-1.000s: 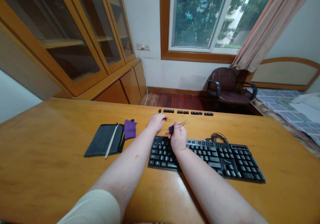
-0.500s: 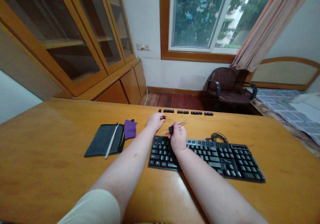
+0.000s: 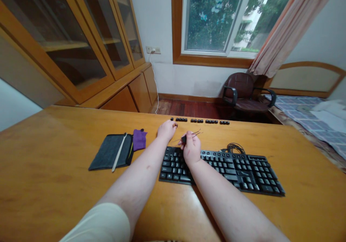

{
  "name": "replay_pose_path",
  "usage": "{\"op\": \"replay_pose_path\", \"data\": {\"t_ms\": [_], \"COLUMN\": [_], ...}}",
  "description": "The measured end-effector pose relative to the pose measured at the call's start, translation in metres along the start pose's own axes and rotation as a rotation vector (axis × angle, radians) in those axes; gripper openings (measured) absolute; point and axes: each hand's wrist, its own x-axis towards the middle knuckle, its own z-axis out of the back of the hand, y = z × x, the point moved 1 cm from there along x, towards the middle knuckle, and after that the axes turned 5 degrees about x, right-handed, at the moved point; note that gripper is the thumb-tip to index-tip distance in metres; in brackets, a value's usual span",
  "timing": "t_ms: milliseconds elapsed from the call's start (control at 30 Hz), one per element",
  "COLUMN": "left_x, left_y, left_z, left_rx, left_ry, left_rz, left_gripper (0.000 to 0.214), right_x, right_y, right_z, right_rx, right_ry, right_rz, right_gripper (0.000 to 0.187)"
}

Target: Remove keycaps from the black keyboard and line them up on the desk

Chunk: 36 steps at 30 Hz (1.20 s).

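My right hand (image 3: 192, 150) is closed around a wire keycap puller (image 3: 184, 139), above the upper left part of a black keyboard (image 3: 229, 170). Its dark handle shows at the fingers, and thin wire prongs stick out to the right. My left hand (image 3: 165, 131) is on the far side of the keyboard, its thumb and forefinger pinched on a small black keycap (image 3: 175, 125), mostly covered by the fingers. Beyond both hands, loose black keycaps (image 3: 196, 121) stand in small groups in a row along the desk's far edge.
A grey zip pouch (image 3: 104, 155) with a pale stick-like brush (image 3: 119, 153) across it lies at left, beside a purple cloth (image 3: 139, 141). A coiled black cable (image 3: 236, 148) sits behind the keyboard. The wooden desk (image 3: 54, 152) ends just past the keycap row.
My left fingers have closed in on the small keycap, which sat dark beneath them before. My right hand keeps its hold on the puller; the view has shifted slightly.
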Motion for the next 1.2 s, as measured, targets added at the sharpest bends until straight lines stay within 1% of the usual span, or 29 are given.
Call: {"op": "replay_pose_path", "data": {"t_ms": [133, 467, 700, 900, 1000, 1100, 1200], "left_x": [0.004, 0.007, 0.005, 0.004, 0.003, 0.002, 0.001], "left_y": [0.003, 0.01, 0.006, 0.003, 0.002, 0.001, 0.0], "left_z": [-0.005, -0.013, -0.007, -0.006, -0.005, -0.003, -0.003], "left_rx": [-0.003, -0.002, -0.006, 0.006, -0.003, -0.023, -0.042], "left_ry": [-0.042, -0.066, -0.079, -0.034, -0.04, -0.088, -0.099], "left_rz": [0.02, 0.062, 0.063, 0.067, 0.08, 0.032, -0.044], "left_gripper": [0.024, 0.027, 0.028, 0.027, 0.029, 0.031, 0.033], "right_x": [0.0, 0.0, 0.0, 0.001, 0.001, 0.0, 0.0], "right_y": [0.001, 0.0, 0.002, -0.001, -0.002, -0.002, -0.002], "right_z": [0.0, 0.0, -0.002, -0.001, 0.0, 0.0, 0.0], "right_rx": [-0.009, 0.007, 0.005, 0.018, 0.023, 0.018, 0.007], "right_ry": [0.002, 0.006, -0.008, 0.001, 0.006, 0.008, 0.002], "right_rz": [0.005, 0.002, -0.013, -0.01, -0.012, -0.007, -0.006], "right_gripper": [0.04, 0.04, 0.042, 0.04, 0.04, 0.04, 0.04]}}
